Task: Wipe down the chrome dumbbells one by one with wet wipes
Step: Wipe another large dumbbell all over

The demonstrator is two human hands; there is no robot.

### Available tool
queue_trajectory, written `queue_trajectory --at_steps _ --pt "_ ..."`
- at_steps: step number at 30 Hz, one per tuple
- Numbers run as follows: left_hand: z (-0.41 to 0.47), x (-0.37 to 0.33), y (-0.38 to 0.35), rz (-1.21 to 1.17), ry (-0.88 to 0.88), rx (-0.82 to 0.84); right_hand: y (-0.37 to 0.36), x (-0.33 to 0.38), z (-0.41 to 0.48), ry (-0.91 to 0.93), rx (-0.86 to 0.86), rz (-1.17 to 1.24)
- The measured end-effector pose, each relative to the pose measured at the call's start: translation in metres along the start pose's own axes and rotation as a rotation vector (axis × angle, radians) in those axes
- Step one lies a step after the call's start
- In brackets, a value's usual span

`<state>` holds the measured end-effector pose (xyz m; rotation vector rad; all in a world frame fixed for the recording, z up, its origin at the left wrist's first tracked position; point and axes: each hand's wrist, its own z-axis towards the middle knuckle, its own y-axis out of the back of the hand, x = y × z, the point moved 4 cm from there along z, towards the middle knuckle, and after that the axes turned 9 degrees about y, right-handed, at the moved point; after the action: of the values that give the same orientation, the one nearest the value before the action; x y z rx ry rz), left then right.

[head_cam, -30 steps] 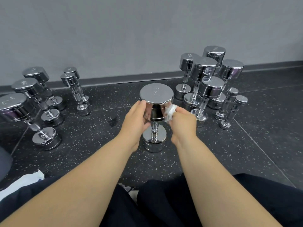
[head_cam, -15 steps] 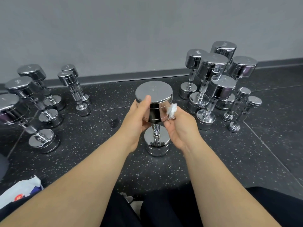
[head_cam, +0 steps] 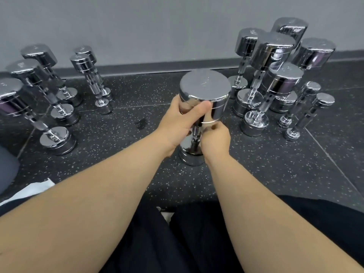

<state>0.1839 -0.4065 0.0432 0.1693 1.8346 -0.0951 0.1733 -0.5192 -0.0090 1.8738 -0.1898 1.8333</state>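
A chrome dumbbell (head_cam: 204, 85) stands on end on the dark speckled floor in front of me. My left hand (head_cam: 181, 123) grips the side of its upper head, thumb laid across the chrome. My right hand (head_cam: 215, 139) is lower, closed around the handle just under that head. The white wet wipe is hidden inside the right fist; none of it shows.
Several chrome dumbbells (head_cam: 275, 75) stand clustered at the right, against the grey wall. Another group of dumbbells (head_cam: 39, 95) stands at the left. A white packet (head_cam: 25, 192) lies at the lower left by my dark trouser leg (head_cam: 177, 243).
My right hand has dropped from the side of the upper head down to the handle, and the wipe has gone out of sight. My left thumb has moved across the head's side.
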Motion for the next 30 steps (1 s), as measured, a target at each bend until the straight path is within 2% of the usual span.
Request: queue_trajectory --at_steps 3,7,9,12,14,17,20,23,27,28,30 --pt "0.001 0.002 0.004 -0.079 0.087 0.032 -0.01 -0.007 -0.01 0.032 0.101 -0.181" --pt "0.001 0.022 0.017 -0.032 0.26 0.197 -0.008 0.008 -0.017 0.124 -0.047 -0.174" --pt "0.004 0.036 0.028 0.04 0.363 0.205 -0.004 0.001 -0.014 0.085 -0.033 -0.24" --pt "0.012 0.049 0.043 0.097 0.444 0.093 -0.008 -0.021 -0.015 -0.092 0.118 -0.327" --pt "0.017 0.055 0.043 0.138 0.453 0.062 -0.012 -0.018 -0.018 -0.107 0.101 -0.194" --pt "0.019 0.063 0.036 0.257 0.419 0.058 -0.005 -0.003 -0.016 0.018 -0.118 -0.059" --pt "0.02 0.061 0.031 0.291 0.308 0.005 0.003 -0.006 -0.013 -0.022 -0.232 0.045" --pt "0.024 0.06 0.029 0.28 0.256 -0.011 -0.003 -0.014 -0.007 -0.142 -0.187 0.181" --pt "0.025 0.065 0.026 0.354 0.254 0.018 -0.007 -0.021 -0.005 -0.224 0.013 -0.046" --pt "0.025 0.067 0.026 0.365 0.258 0.008 -0.005 -0.02 -0.005 -0.231 -0.005 -0.041" --pt "0.026 0.069 0.028 0.375 0.263 -0.009 0.0 -0.009 -0.004 -0.2 -0.097 0.137"
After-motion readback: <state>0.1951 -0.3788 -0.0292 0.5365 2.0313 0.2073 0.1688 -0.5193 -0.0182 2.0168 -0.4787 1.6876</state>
